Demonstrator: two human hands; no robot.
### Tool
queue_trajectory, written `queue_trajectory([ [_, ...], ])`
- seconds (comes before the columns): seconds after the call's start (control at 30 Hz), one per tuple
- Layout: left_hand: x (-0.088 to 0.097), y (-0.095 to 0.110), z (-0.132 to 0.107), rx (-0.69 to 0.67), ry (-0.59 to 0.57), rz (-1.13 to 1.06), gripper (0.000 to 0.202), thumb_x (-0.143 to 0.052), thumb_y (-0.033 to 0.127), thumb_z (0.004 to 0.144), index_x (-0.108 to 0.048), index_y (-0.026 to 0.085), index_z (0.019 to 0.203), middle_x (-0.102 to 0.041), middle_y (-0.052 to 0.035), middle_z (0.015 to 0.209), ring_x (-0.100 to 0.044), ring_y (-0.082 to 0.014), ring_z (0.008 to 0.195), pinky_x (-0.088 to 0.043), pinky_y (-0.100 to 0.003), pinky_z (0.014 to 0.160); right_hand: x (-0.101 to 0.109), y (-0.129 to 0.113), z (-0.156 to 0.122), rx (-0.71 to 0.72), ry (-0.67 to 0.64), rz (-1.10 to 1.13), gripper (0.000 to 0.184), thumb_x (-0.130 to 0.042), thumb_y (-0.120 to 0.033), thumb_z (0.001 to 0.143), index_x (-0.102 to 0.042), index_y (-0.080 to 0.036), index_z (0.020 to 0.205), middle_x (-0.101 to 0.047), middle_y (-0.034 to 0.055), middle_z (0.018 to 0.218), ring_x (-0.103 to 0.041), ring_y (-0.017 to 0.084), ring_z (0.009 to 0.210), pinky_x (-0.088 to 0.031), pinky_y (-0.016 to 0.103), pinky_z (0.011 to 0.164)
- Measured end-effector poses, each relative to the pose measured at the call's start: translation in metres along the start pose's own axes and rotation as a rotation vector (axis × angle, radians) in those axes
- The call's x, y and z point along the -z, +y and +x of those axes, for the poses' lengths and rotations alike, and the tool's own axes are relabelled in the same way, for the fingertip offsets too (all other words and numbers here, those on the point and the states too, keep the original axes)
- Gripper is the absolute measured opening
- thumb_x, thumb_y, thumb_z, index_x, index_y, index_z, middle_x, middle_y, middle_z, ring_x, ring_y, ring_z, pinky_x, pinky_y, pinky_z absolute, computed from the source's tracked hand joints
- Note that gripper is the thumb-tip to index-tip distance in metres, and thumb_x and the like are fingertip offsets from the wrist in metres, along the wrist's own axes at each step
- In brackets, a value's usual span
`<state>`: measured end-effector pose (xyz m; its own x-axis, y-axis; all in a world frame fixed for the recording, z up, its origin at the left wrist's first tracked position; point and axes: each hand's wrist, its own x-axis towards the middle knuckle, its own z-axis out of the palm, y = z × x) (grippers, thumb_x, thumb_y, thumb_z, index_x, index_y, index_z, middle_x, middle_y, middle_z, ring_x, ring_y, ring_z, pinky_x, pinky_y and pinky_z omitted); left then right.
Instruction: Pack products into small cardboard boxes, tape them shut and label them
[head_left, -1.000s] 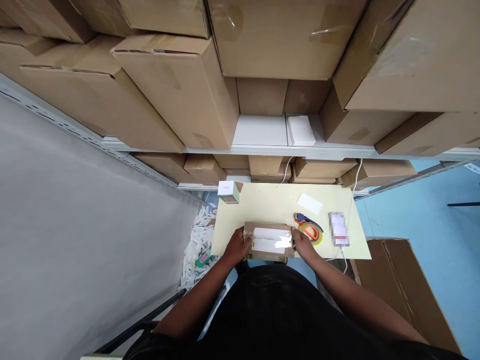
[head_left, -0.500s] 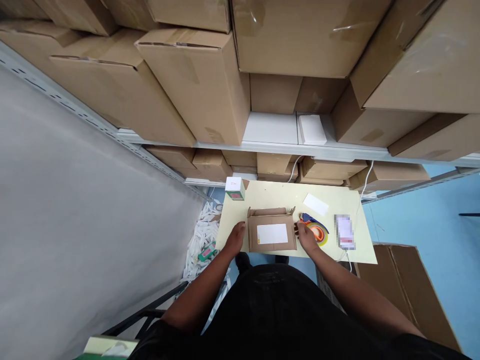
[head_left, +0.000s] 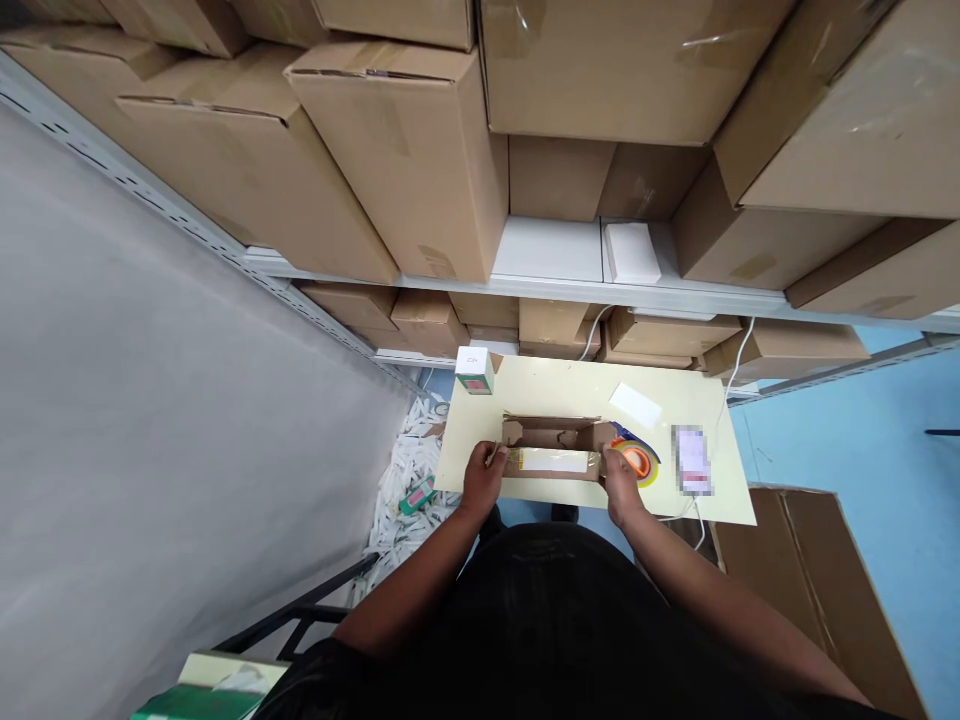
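Observation:
Between my hands is a small cardboard box (head_left: 552, 474), its inside showing on the far side and a white label (head_left: 553, 460) on the near panel. My left hand (head_left: 482, 476) grips its left end, thumb near the top edge. At the right end, my right hand (head_left: 621, 486) pinches the corner. Just beyond that hand lie an orange and yellow tape roll (head_left: 637, 462) and a dark blue tool (head_left: 628, 436), partly hidden. A white and green carton (head_left: 475, 370) stands at the table's far left corner.
The pale table (head_left: 540, 372) also bears a white card (head_left: 635, 404) and a blurred-out phone (head_left: 691, 460) with a cable. Shelves of cardboard boxes (head_left: 405, 150) rise beyond it. White scraps (head_left: 394, 500) cover the floor at left; a large carton (head_left: 817, 590) stands at right.
Both hands have closed on the ends of the box. Its labelled panel has tipped up towards me, and the inside now shows. The view has shifted slightly.

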<state>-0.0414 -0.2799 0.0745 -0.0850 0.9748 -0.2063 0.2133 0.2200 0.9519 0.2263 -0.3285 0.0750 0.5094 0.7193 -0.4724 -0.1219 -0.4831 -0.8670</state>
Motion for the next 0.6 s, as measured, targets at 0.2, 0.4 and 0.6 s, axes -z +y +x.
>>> queue_trajectory([
  [0.2,-0.008,-0.016,0.007,0.231,0.063,-0.264,0.043,-0.065,0.063,0.082,-0.063,0.02,0.082,-0.066,-0.0013,0.079,-0.062,-0.0188,0.078,-0.048,-0.029,0.071,-0.006,-0.003,-0.003,-0.158,0.023,0.183,0.043,-0.077,-0.056,0.068,-0.065,-0.023,0.093,-0.075,0.0016,0.087,-0.069,0.022,0.082,-0.054,0.029,0.066],
  [0.4,-0.004,-0.028,0.007,0.198,-0.095,-0.407,0.055,-0.082,0.045,0.068,-0.065,0.02,0.114,-0.07,-0.0086,0.119,-0.065,-0.0244,0.112,-0.049,-0.035,0.094,0.008,0.001,-0.002,-0.056,-0.167,0.259,0.033,-0.076,-0.038,0.064,-0.064,-0.023,0.091,-0.074,-0.0011,0.086,-0.069,0.021,0.084,-0.053,0.029,0.073],
  [0.6,0.004,-0.048,-0.004,0.037,-0.322,-0.3,0.087,-0.077,0.03,0.069,-0.046,0.023,0.15,-0.042,-0.0126,0.161,-0.035,-0.0314,0.151,-0.034,-0.045,0.12,0.014,0.013,-0.007,0.016,-0.181,-0.031,0.048,-0.074,-0.054,0.071,-0.071,-0.018,0.102,-0.079,0.008,0.091,-0.071,0.029,0.093,-0.055,0.037,0.081],
])
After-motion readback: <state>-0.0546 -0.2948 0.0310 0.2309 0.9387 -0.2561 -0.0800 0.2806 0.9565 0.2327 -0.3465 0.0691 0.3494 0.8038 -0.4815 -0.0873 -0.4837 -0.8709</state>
